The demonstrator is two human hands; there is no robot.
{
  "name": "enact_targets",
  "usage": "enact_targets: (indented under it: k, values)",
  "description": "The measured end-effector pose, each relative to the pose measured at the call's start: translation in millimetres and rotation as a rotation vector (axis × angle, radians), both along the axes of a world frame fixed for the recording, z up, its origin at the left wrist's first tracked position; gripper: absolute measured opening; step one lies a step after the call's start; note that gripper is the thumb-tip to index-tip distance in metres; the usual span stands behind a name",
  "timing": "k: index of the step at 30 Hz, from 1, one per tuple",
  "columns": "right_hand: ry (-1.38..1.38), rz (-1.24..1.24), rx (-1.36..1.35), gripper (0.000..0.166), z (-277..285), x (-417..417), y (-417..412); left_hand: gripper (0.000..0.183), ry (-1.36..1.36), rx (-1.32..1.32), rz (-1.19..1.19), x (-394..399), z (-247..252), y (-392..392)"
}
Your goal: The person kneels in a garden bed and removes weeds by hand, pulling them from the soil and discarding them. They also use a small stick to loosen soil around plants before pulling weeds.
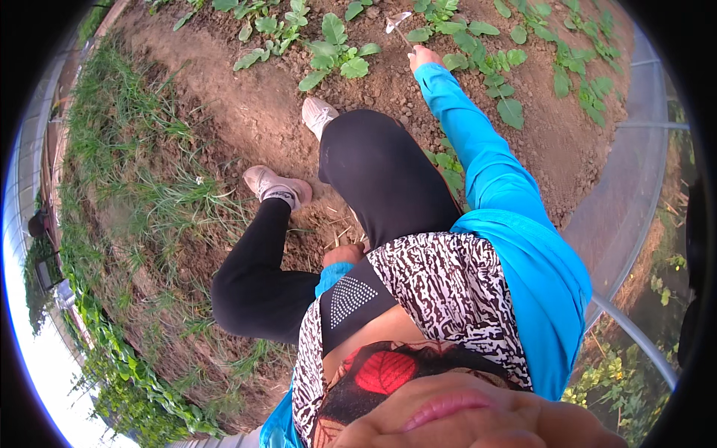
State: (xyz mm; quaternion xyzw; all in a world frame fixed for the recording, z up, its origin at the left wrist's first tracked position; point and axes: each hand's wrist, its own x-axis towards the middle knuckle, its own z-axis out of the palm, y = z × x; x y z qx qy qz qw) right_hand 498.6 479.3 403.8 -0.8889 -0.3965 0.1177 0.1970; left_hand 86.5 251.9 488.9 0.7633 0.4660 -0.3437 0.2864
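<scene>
My right hand (424, 57) is closed around the thin handle of a small hand hoe (398, 22). Its pale metal blade is over brown soil (386, 89), between leafy green seedlings. One broad-leaved plant (338, 55) grows to the left of the hoe. Another leafy plant (486, 67) stands just right of my hand. Down between my legs is my left hand (343, 255), close to the ground and partly covered by my clothing. Whether its fingers hold anything is hidden.
Grass-like green plants (129, 129) fill the bed on the left. My pale shoes (278, 186) rest on bare soil between the beds. Clear plastic sheeting (622, 173) lines the right edge, with a metal pipe (636, 339) beside it. Leafy vines (120, 364) grow lower left.
</scene>
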Motion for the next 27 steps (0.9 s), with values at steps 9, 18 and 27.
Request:
enact_targets:
  k: [9,18,27]
  values:
    - [0.065,-0.083,-0.018,0.035,-3.6,16.3,49.7,0.027,0.045,-0.072,0.023,-5.3,-15.6,-10.4]
    - [0.135,0.092,-0.064,0.046,-90.2,-65.6,-23.1,0.025,-0.04,0.006,-0.04,-11.2,-23.8,-15.5]
    - [0.264,0.327,0.035,0.041,-91.4,-50.8,-175.1,0.027,-0.042,0.018,-0.035,-6.4,-11.7,-3.0]
